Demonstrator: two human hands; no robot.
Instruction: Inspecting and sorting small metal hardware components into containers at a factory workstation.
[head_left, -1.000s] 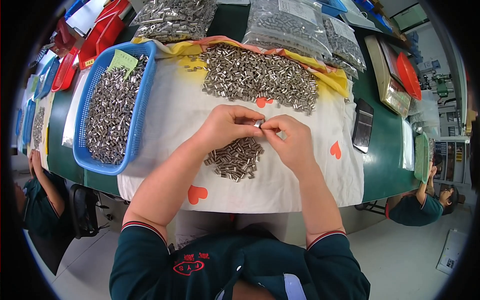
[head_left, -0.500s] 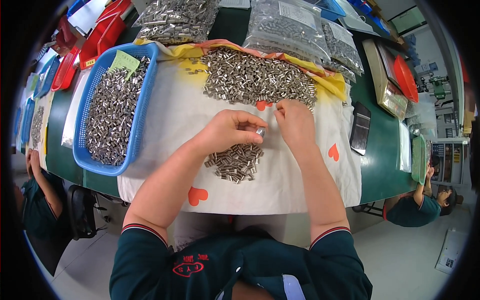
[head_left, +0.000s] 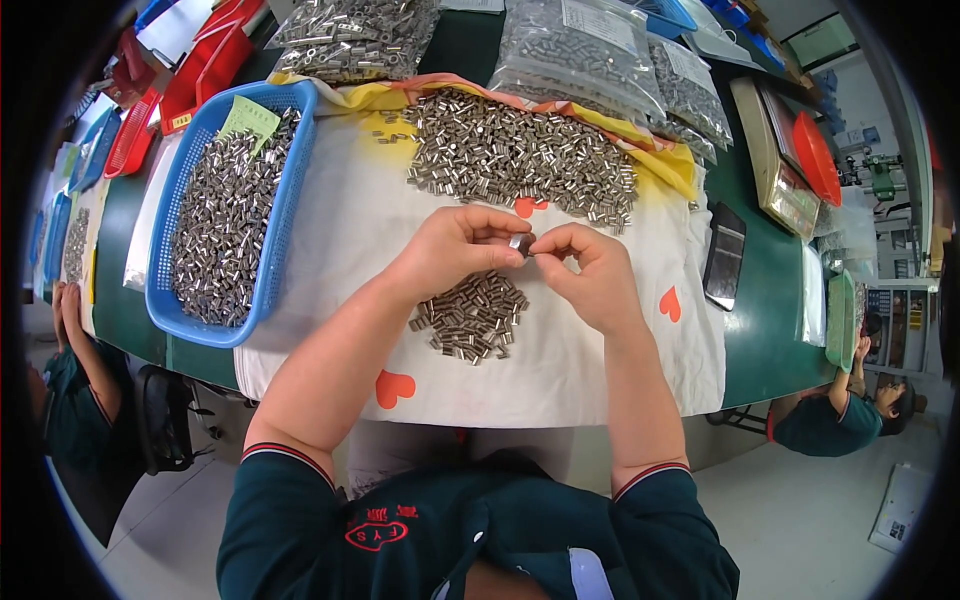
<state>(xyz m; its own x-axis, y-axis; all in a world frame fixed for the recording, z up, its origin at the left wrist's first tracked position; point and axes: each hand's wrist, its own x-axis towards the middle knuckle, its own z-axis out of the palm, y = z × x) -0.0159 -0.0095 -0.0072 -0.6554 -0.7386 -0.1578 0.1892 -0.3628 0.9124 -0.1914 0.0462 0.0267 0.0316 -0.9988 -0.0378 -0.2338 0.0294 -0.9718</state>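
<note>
My left hand pinches a small shiny metal sleeve between thumb and fingers, above the cloth. Against the sleeve's right end, my right hand has its thumb and forefinger drawn together; what they hold, if anything, is too small to make out. Just below my hands lies a small pile of metal sleeves. Farther off, a much larger heap of short metal sleeves spreads over the white cloth, which has red hearts and a yellow border.
A blue basket full of metal sleeves stands at left. Clear bags of metal parts line the back. A dark phone lies at right near a red tray. Other people sit at both sides.
My right hand has come from the near edge of the large heap down and left to the sleeve in my left hand. The left hand has shifted slightly up.
</note>
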